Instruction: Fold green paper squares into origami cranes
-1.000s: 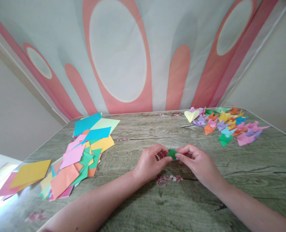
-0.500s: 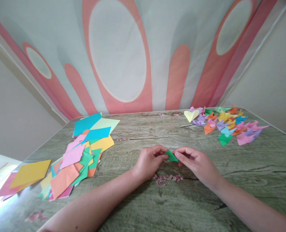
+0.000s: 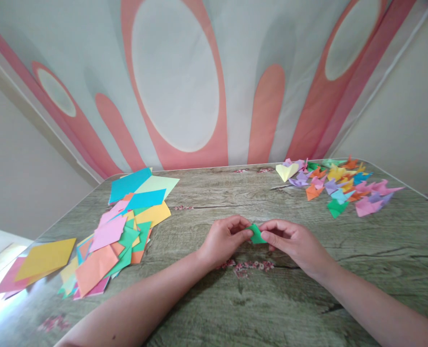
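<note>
A small piece of folded green origami paper (image 3: 257, 234) is held between my two hands, over the middle of the table. My left hand (image 3: 228, 239) pinches its left edge between thumb and fingers. From the other side, my right hand (image 3: 291, 239) grips the right edge, thumb in front and fingers behind. Parts of the paper are covered by the fingertips, and its exact folds are too small to make out.
On the left lies a loose, overlapping pile of coloured paper squares (image 3: 107, 234), with yellow sheets (image 3: 45, 258) beside it. Several folded paper figures (image 3: 338, 185) and a pale yellow paper heart (image 3: 286, 171) sit at the back right of the wood-patterned table (image 3: 214, 308).
The green paper has tilted between my fingers, so more of its face shows now. Both hands keep their pinch and have barely shifted.
</note>
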Demonstrator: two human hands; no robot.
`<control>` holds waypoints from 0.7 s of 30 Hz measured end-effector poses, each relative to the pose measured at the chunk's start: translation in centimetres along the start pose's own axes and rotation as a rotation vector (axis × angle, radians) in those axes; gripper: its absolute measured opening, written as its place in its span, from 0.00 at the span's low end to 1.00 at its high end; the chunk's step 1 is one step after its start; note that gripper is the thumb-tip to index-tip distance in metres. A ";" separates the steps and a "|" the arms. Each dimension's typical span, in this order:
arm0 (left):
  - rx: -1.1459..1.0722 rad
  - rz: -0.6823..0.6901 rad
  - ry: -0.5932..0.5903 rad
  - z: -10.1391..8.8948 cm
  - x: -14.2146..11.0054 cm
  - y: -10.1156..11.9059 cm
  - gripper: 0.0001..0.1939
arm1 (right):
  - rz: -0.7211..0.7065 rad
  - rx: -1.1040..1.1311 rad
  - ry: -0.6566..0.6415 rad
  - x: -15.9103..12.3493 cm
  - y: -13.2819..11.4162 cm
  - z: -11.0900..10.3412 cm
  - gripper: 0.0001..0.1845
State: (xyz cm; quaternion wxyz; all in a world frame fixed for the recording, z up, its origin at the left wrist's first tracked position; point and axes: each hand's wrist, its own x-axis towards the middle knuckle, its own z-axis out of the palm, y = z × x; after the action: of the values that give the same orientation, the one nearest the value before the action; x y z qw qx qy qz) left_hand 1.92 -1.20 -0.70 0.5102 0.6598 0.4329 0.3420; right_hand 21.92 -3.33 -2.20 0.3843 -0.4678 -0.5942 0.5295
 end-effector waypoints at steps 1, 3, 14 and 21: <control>-0.023 -0.001 -0.011 0.0 0.0 0.0 0.06 | 0.003 0.012 -0.006 0.1 0.1 0.0 0.15; -0.077 -0.016 -0.042 0.0 0.0 -0.1 0.07 | 0.004 0.021 -0.017 0.1 0.1 0.0 0.16; -0.005 0.017 -0.027 0.1 -0.1 0.3 0.05 | -0.030 -0.056 -0.034 -0.2 -0.7 0.1 0.15; 0.192 0.072 -0.022 -0.1 -0.3 0.6 0.06 | -0.025 -0.041 -0.021 -0.5 -1.2 0.2 0.14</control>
State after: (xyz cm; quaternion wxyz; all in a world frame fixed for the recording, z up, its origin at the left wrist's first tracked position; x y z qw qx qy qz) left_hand 1.87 -1.50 -0.11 0.4368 0.7243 0.4342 0.3099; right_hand 21.67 -3.86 -1.07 0.3750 -0.4625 -0.6147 0.5173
